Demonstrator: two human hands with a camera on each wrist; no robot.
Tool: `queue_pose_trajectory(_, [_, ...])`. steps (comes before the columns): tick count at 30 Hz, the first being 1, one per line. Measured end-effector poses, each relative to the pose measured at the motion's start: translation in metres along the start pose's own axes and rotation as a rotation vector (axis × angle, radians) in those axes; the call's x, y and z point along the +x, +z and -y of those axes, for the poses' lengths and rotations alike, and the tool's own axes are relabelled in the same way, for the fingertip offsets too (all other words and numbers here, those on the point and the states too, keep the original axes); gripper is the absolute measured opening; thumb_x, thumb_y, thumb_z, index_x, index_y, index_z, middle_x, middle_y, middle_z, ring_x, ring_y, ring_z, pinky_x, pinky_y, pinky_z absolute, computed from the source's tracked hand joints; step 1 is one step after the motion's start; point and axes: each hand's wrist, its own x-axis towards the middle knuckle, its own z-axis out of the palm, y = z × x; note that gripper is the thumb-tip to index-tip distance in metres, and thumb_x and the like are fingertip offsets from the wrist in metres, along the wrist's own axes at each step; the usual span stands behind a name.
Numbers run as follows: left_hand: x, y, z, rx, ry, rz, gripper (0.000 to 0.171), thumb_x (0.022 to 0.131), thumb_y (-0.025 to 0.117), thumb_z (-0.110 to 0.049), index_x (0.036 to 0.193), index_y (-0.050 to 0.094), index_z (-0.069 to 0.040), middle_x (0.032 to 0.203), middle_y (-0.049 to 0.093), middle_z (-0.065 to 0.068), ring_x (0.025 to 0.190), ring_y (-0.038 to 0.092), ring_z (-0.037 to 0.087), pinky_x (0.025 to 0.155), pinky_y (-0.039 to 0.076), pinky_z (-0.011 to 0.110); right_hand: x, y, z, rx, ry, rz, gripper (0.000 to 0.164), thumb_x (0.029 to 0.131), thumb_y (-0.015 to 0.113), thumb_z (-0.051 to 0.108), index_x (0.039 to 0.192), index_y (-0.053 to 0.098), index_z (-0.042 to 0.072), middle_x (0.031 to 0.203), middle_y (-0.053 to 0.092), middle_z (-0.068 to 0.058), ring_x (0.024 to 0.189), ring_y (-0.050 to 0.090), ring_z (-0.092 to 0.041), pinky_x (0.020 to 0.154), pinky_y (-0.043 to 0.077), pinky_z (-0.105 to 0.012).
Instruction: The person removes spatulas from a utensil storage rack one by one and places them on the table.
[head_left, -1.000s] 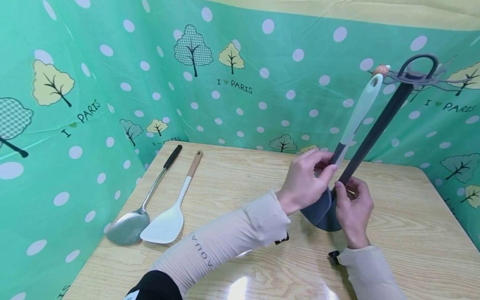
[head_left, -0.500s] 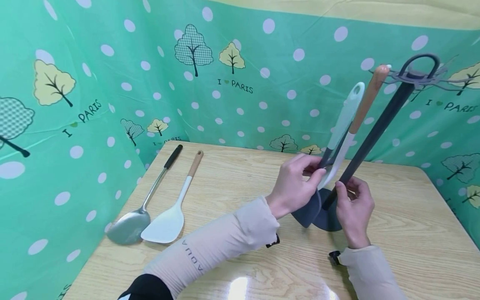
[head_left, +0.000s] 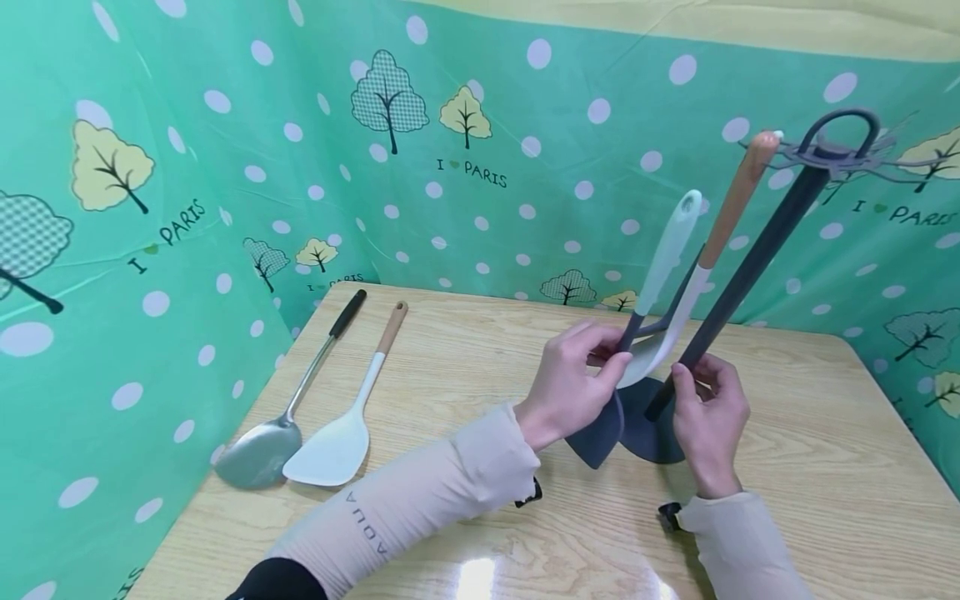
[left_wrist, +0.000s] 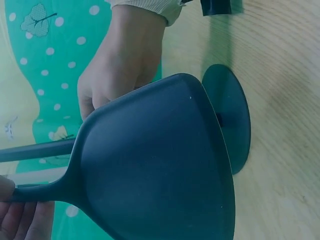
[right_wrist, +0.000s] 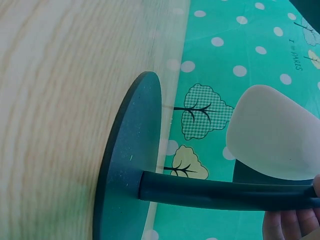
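My left hand [head_left: 573,383] pinches the dark neck of a spatula [left_wrist: 155,155] with a mint-green handle; its dark blade points down beside the stand's base. The left fingertips [left_wrist: 30,220] show at the neck in the left wrist view. My right hand [head_left: 711,417] grips the dark pole of a utensil stand [head_left: 753,258] low down, with its round base [right_wrist: 127,155] on the table. From a hook at the stand's top hangs a white-headed utensil [head_left: 731,208] with a brown handle. Its pale head [right_wrist: 272,132] shows beyond the pole in the right wrist view. Another dark shaft [head_left: 686,287] hangs behind it.
On the wooden table [head_left: 465,350], at the left, lie a metal spatula [head_left: 258,454] with a black grip and a white spatula [head_left: 333,446] with a wooden handle. A green printed cloth [head_left: 480,225] encloses the table's back and sides.
My left hand has carried the mint-handled spatula left and down, away from the stand's top, uncovering the brown-handled utensil. The right hand stays on the pole.
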Motion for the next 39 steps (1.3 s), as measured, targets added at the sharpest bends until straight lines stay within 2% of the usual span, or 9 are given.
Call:
queue_pose_trajectory(8, [-0.009,-0.004,0.002,0.003,-0.012,-0.006,0.01,0.088,0.064,0.001,0.097,0.066,0.0,0.09,0.065,0.008,0.079,0.062,0.01,0.072,0.052,0.013,-0.001,-0.001,0.002,0.001,0.0,0.01,0.029,0.091,0.066,0.015,0.115,0.061,0.001,0.101,0.062,-0.006,0.087,0.056,-0.004,0.077,0.046,-0.011])
queue_pose_trajectory(19, [-0.022,-0.014,0.005,-0.009,-0.072,-0.003,0.01,0.087,0.066,0.0,0.097,0.067,0.0,0.089,0.066,0.008,0.078,0.063,0.01,0.071,0.054,0.015,-0.002,-0.001,0.004,-0.006,-0.003,0.009,0.029,0.091,0.066,0.016,0.115,0.061,0.002,0.102,0.062,-0.006,0.087,0.056,-0.004,0.077,0.046,-0.012])
queue_pose_trajectory(39, [-0.048,-0.042,0.013,0.053,-0.195,0.002,0.008,0.087,0.066,-0.001,0.094,0.068,-0.003,0.088,0.066,0.004,0.078,0.062,0.009,0.069,0.055,0.018,-0.002,-0.002,0.004,-0.018,-0.005,0.014,0.03,0.092,0.065,0.019,0.116,0.061,0.002,0.102,0.062,-0.005,0.087,0.056,-0.005,0.079,0.046,-0.012])
